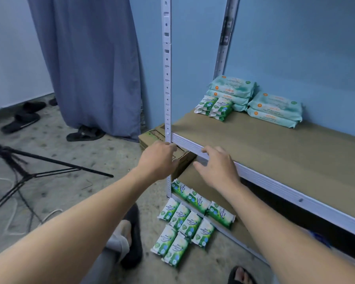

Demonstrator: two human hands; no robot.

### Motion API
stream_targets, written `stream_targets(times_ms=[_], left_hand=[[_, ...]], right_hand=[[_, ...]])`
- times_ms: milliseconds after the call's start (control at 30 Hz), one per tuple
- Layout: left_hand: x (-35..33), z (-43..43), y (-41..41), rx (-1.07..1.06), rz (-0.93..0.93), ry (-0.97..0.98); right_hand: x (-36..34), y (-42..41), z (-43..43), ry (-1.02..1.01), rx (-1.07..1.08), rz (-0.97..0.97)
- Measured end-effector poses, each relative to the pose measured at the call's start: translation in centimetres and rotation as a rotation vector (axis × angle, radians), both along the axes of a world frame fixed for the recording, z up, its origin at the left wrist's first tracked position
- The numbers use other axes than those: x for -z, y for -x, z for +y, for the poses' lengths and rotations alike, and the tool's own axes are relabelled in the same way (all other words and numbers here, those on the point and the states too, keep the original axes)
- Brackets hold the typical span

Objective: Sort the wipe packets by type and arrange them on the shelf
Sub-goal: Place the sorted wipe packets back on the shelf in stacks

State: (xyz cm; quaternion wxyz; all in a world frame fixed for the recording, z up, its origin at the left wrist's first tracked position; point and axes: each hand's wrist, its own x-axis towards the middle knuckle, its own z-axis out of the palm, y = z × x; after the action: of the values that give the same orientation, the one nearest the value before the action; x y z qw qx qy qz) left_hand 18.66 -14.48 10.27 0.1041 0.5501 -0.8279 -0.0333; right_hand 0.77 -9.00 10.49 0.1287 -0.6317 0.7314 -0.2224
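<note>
Head view: small green-and-white wipe packets [190,224] lie on the floor below the white slotted shelf post [166,78], long axes diagonal, far ends rightward. Right hand [217,169] beside the post, fingers spread, empty. Left hand [158,160] covers it, grip unclear. Brown cardboard box [151,137] behind.

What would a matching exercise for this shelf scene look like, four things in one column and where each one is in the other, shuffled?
Things
1. large pale packets
2. cardboard box
3. tripod
4. curtain

Places
A. standing on the floor, far left
B. hanging left of the shelf post
C. stacked at the back of the upper board
D. on the floor, partly behind the post

Pairs: 1-C, 2-D, 3-A, 4-B
</note>
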Motion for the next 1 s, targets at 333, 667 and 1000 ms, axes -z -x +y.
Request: stream_targets(times_ms=[333,667,1000], left_hand=[[11.8,4.7,-2.6,-0.099,-0.010,-0.343],[25.4,7.1,-4.7,-0.351,0.217,-0.721],[35.5,8.0,-4.8,-0.592,0.316,-0.857]], right_hand=[[12.5,-0.4,4.8,-0.334,0.035,-0.099],[25.6,1.0,6.8,-0.648,0.228,-0.321],[35.8,3.7,4.8,-0.753,0.484,-0.432]])
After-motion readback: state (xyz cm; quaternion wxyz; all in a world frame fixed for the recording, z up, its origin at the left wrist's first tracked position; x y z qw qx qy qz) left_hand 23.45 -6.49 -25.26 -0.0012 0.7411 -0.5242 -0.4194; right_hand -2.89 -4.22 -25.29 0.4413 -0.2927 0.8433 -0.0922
